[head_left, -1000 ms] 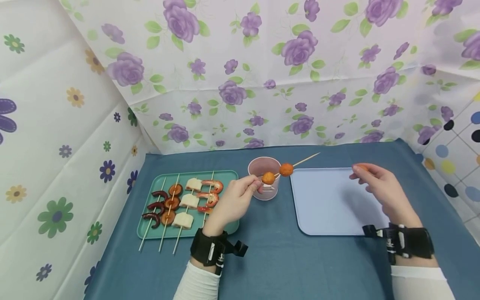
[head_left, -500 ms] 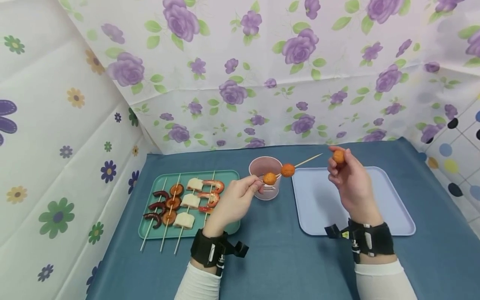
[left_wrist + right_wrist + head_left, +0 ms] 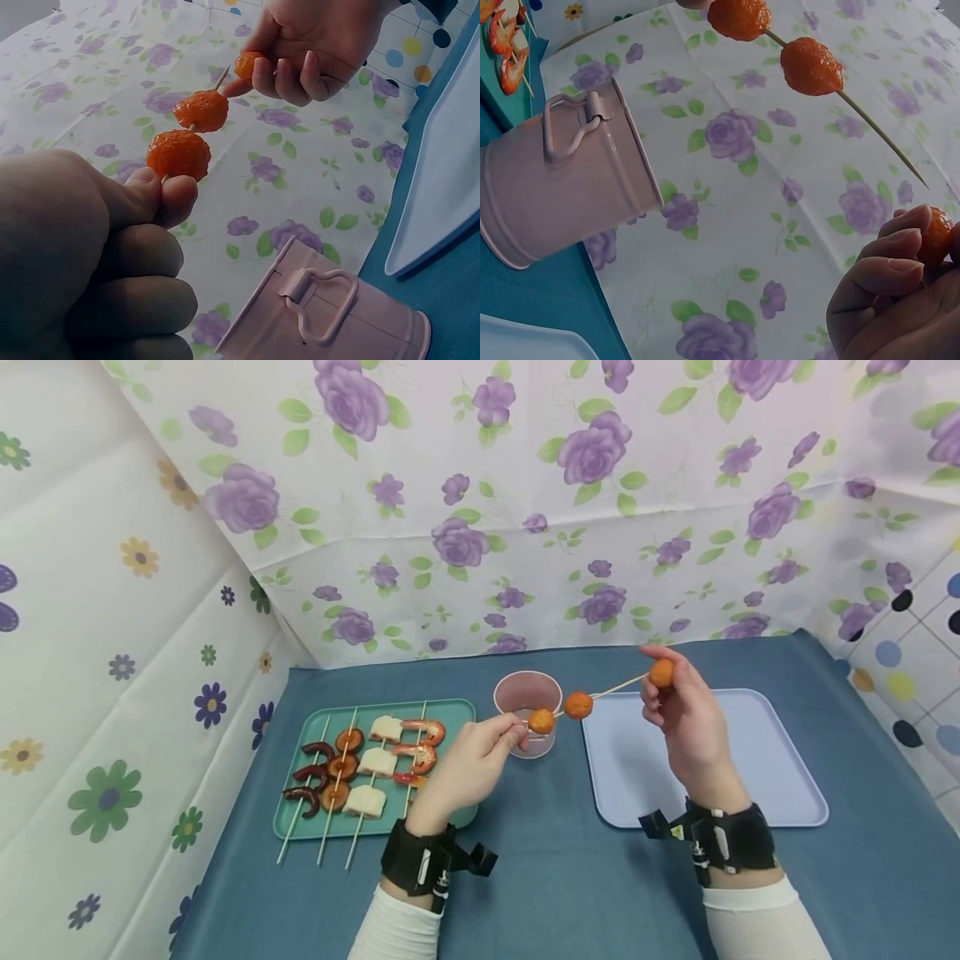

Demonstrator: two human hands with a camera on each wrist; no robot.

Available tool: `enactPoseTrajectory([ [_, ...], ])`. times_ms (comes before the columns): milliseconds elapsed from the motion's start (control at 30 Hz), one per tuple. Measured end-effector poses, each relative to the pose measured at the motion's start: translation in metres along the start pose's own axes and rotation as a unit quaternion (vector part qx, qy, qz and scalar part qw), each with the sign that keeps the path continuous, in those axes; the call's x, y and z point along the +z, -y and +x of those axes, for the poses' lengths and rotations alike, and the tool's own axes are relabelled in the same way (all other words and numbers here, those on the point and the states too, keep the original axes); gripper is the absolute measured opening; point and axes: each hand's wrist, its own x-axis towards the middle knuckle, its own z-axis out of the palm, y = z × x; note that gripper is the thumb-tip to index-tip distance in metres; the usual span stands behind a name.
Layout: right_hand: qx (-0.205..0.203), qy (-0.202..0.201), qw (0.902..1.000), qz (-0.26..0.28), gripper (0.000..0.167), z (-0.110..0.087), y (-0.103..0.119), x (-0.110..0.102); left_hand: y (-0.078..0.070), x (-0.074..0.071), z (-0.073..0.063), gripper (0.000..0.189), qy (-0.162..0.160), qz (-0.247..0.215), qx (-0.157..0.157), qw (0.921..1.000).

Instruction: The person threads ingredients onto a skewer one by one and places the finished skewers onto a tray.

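Note:
In the head view my left hand (image 3: 476, 764) pinches the near end of a wooden skewer (image 3: 621, 686) that points up to the right. Two orange balls, one by the fingertips (image 3: 178, 155) and one farther along (image 3: 578, 705), are threaded on it. My right hand (image 3: 693, 727) holds a third orange ball (image 3: 661, 673) between thumb and fingers. That ball is right at the skewer's tip in the head view; in the right wrist view a small gap shows between the pointed tip (image 3: 922, 182) and the ball.
A pink bucket (image 3: 528, 689) stands behind the skewer. On the left, a green tray (image 3: 300, 827) bears skewers of shrimp, white pieces, brown rounds and dark curled pieces. To the right is a pale blue tray (image 3: 780, 768). Flowered cloth (image 3: 457, 539) hangs behind the table.
My right hand has moved left from over the blue tray, bringing the orange ball up to the skewer's tip. My left hand has stayed almost in place with the skewer.

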Motion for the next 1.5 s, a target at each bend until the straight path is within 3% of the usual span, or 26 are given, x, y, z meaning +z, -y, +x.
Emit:
enactPoseTrajectory([
  [433, -0.017, 0.003, 0.9991, -0.038, 0.048, -0.001, 0.003, 0.005, 0.0, 0.001, 0.0, 0.024, 0.005, 0.004, 0.001, 1.0],
  [833, -0.022, 0.017, 0.9988, -0.041, 0.047, -0.002, 0.004, 0.004, 0.001, 0.001, 0.001, 0.025, 0.005, 0.006, -0.006, 1.0],
  [1033, 0.002, -0.01, 0.9948, -0.101, 0.048, -0.003, 0.003, 0.008, -0.001, 0.001, 0.001, 0.025, 0.006, 0.006, -0.008, 0.9999],
  [1167, 0.004, 0.002, 0.9914, -0.131, 0.045, -0.004, -0.001, 0.013, -0.002, 0.002, 0.001, 0.025, 0.003, 0.005, -0.007, 1.0],
  [1500, -0.04, 0.019, 0.9973, -0.058, 0.026, -0.01, -0.019, 0.036, -0.001, 0.009, 0.003, 0.019, -0.011, 0.045, 0.005, 0.9989],
])
